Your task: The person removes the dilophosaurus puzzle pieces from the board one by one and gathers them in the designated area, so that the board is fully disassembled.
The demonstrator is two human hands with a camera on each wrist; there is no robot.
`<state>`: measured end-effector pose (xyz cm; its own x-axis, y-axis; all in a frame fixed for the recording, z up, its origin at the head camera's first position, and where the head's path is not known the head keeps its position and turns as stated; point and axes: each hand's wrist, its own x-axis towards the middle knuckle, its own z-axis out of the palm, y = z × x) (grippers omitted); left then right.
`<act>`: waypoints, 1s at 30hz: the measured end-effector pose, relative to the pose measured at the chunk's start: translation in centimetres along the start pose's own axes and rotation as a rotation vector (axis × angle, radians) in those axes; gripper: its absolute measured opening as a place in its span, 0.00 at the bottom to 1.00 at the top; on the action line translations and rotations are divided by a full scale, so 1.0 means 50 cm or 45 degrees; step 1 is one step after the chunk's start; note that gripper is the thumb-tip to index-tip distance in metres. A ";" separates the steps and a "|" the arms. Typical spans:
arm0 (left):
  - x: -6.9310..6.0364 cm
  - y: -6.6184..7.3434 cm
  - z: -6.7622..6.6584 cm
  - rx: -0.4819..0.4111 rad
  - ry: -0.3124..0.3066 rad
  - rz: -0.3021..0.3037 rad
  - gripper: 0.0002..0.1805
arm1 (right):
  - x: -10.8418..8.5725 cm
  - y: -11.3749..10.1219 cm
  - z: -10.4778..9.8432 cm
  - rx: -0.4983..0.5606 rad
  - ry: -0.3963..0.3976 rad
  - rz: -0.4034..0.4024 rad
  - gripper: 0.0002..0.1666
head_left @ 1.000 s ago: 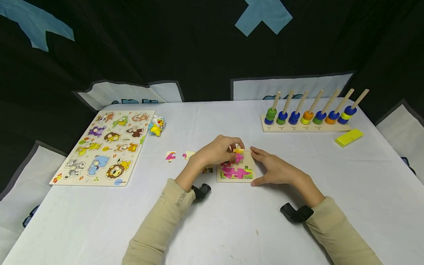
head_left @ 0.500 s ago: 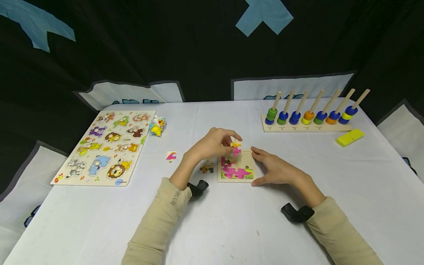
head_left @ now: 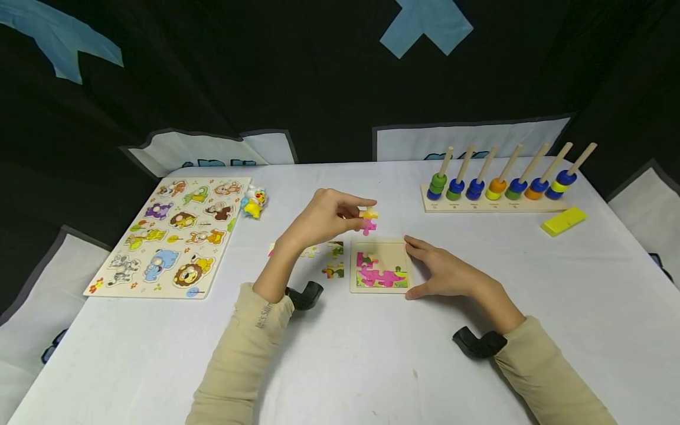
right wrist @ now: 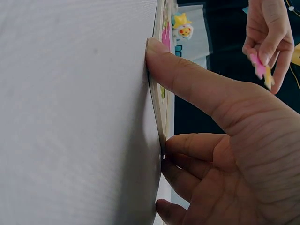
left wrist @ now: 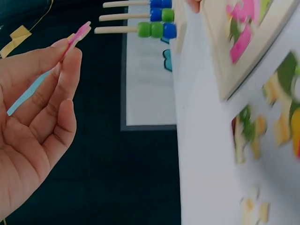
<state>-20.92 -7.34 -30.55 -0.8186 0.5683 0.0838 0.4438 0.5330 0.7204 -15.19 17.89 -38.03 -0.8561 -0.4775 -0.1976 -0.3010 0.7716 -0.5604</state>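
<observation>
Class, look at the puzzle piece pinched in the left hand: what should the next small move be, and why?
Probably the left hand should try the pink-and-yellow puzzle piece in the bare part of the puzzle tray: the piece is held off the tray, pink sections lie along its near side, and the right hand touches its edge.

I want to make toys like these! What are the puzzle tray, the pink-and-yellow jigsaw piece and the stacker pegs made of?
Puzzle tray: probably smooth, matt wood, from its pale tan colour.
Jigsaw piece: maybe thin wood or card with a printed face; it looks thin edge-on.
Stacker pegs: likely unpainted wood, from their plain pale tan.
</observation>
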 end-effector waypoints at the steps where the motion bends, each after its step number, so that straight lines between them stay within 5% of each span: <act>1: -0.004 0.000 -0.006 -0.001 0.013 -0.003 0.21 | 0.000 0.000 0.000 -0.002 0.001 -0.001 0.60; 7: -0.033 -0.001 -0.045 -0.007 0.073 -0.046 0.20 | -0.002 0.001 0.000 -0.002 0.000 -0.003 0.60; 16: -0.083 -0.043 -0.078 -0.034 0.100 -0.238 0.19 | 0.000 0.002 0.003 0.013 -0.004 0.011 0.61; 21: -0.106 -0.080 -0.084 -0.057 0.032 -0.268 0.17 | -0.001 0.002 0.002 0.018 -0.011 0.020 0.60; 30: -0.127 -0.140 -0.070 -0.004 -0.209 -0.346 0.15 | -0.002 0.001 0.001 0.017 -0.005 0.006 0.60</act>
<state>-20.07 -16.87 -33.71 -0.8371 0.4990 -0.2243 0.2154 0.6775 0.7033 -15.10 17.95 -38.11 -0.8560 -0.4755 -0.2030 -0.2913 0.7679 -0.5705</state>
